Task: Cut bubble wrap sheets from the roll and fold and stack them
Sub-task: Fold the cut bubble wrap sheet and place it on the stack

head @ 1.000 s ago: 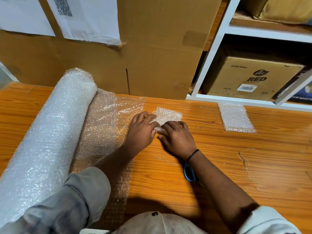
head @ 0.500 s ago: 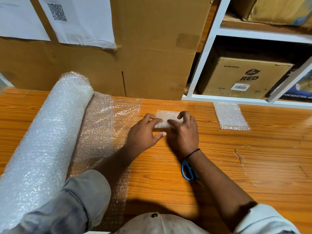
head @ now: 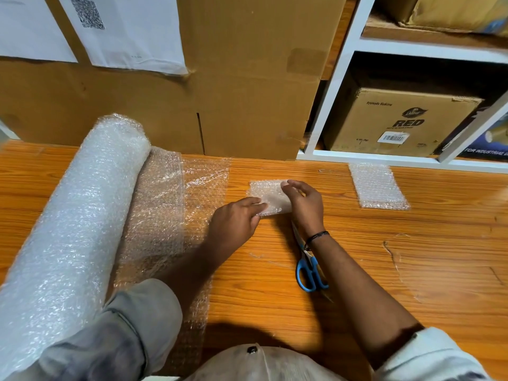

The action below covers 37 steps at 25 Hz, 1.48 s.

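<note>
A wooden bench (head: 412, 270) ran before stacked cardboard boxes (head: 247, 92) and a white shelf (head: 338, 86). At its middle lay a small folded sheet (head: 268, 195), the right hand (head: 303, 202) pinching its right edge and the left hand (head: 236, 221) pressing flat on its near-left corner. Folding looked nearly done; next, it should go onto the folded pile (head: 378, 185) to the right. Scissors (head: 309, 268) lay near; the roll (head: 77, 215) lay left.
</note>
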Available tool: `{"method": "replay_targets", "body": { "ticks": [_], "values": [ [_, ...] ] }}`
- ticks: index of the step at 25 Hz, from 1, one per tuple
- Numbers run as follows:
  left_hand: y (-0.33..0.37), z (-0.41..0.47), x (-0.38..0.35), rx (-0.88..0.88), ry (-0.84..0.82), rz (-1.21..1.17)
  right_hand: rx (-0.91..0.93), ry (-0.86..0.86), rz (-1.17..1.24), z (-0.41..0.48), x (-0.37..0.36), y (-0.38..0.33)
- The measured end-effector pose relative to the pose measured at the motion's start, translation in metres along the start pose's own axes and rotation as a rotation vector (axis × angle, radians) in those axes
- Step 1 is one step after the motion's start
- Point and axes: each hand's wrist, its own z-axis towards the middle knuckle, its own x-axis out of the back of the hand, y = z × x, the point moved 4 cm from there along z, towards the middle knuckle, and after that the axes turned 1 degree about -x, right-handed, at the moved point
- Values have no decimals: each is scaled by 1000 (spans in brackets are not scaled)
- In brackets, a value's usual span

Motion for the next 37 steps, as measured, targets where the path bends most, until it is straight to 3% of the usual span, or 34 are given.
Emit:
{"method": "replay_targets", "body": {
  "ticks": [3,11,24,37],
  "values": [
    [2,-2,-7,-60,-24,19,75,45,-258,10,-5,-3],
    [1,-6,-16,-101,-53,147,81,12,-387,17,-3,-1],
    [22,11,-13,-103,-249,240,200,-5,-363,12,31,-5],
    [132,81,-50,-201,-293,256,127,125,-233,55,160,-11]
  ]
}}
